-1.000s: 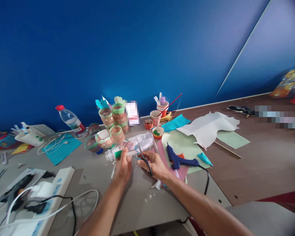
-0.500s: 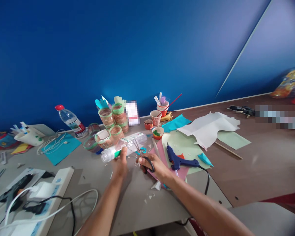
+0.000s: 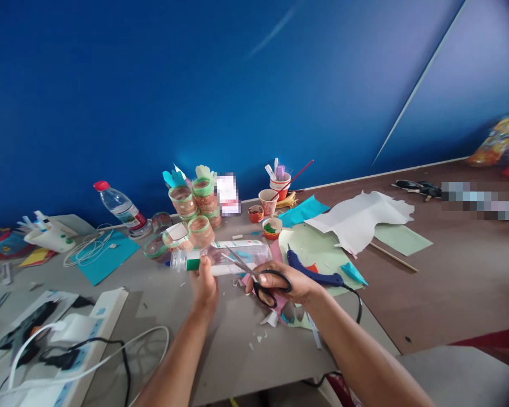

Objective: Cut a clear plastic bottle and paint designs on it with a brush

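Note:
My left hand [image 3: 205, 287] grips a clear plastic bottle [image 3: 241, 254] near its neck. The bottle lies sideways in the air, its uncapped mouth to the left and a green band by the shoulder. In my right hand [image 3: 290, 281] are black-handled scissors [image 3: 266, 287], my fingers in the loops. Their blades point up and left across the near side of the bottle; whether they touch it I cannot tell. Just right of my right hand lies a blue glue gun [image 3: 311, 272] on pale green paper. Behind the bottle stand brown cups with green rims [image 3: 201, 229].
A power strip [image 3: 95, 333] with plugs and cables lies at the left. A red-capped water bottle [image 3: 121, 209] leans behind it. Paint cups [image 3: 272, 228] stand at the back, crumpled white paper [image 3: 360, 220] and a wooden stick [image 3: 393, 258] to the right. Paper scraps [image 3: 258, 339] litter the front.
The bottle has turned to lie more level and shifted right. My right hand has moved right with the scissors, whose blades now slant further left across the bottle.

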{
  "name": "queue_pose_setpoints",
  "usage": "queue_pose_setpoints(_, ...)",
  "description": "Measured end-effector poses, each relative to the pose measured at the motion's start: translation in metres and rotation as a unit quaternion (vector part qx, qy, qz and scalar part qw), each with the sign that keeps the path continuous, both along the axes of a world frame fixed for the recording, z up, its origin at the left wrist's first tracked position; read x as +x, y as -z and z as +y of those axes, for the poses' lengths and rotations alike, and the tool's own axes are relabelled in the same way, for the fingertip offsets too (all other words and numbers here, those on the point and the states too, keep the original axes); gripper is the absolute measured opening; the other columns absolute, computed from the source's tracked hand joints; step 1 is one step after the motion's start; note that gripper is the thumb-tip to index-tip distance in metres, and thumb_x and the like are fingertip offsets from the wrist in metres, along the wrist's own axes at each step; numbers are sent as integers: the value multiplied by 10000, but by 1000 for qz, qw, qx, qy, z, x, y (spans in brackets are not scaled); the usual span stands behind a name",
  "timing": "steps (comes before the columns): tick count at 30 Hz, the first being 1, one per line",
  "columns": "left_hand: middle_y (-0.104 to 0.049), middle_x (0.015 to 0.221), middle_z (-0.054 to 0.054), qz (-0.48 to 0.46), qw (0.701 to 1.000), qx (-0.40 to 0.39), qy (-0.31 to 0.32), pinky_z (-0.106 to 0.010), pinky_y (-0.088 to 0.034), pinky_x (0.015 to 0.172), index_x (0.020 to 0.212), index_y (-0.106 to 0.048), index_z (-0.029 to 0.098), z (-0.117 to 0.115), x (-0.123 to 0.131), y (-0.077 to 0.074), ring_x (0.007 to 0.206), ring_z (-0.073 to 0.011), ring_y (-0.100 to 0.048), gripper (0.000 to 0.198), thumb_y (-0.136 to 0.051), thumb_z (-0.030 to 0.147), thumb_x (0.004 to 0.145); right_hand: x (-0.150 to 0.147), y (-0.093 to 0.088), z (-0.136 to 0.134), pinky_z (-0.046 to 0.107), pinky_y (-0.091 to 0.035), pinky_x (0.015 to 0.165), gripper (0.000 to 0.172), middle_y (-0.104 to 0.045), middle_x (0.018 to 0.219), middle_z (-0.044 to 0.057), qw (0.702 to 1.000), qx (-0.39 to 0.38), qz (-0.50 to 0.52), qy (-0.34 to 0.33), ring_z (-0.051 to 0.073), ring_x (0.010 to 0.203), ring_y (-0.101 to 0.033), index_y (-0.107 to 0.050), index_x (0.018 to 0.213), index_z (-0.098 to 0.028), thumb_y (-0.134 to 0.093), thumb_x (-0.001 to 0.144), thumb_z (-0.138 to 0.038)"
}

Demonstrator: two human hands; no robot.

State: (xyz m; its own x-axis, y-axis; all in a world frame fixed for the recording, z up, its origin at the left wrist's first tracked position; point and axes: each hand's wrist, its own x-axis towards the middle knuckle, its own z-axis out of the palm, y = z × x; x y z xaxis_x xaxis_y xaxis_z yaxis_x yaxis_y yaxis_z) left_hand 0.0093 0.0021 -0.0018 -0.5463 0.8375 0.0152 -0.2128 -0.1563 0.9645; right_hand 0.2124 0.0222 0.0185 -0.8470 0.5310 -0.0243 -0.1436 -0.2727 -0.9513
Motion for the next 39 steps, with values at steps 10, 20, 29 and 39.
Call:
queue_pose_setpoints(10,-707,929,-84,-128,991,15,45,-334,-516,777,924,-650,191,3,0,-7,859,-222,-673,516,-485,660,785,6,8,12,309,-421,621,548,-540,633,22,949,34,153,274,167,597,-497,-654,979,-193,-620,715,-671)
queue_pose_setpoints(20,-720,864,-52,-163,983,80,21,-278,-511,695,875,-688,190,2,-6,-13,758,-177,-664,524,-555,679,743,6,10,17,296,-423,724,586,-566,884,28,892,188,-12,410,182,796,-511,-556,1183,-194,-654,747,-574)
queue_pose_setpoints(29,-707,876,-37,-158,979,126,-37,-283,-494,705,886,-661,210,6,-13,-11,728,-166,-639,504,-645,660,660,-4,-8,17,295,-382,638,423,-649,728,36,782,276,-441,343,208,683,-587,-642,1046,-186,-602,778,-511)
queue_pose_setpoints(39,-695,873,-26,-187,966,178,-30,-297,-476,774,874,-649,210,1,-20,-16,770,-158,-614,457,-601,638,722,-25,-30,5,320,-401,720,511,-705,1034,140,685,389,-589,180,298,955,-648,-556,1204,-169,-560,777,-450)
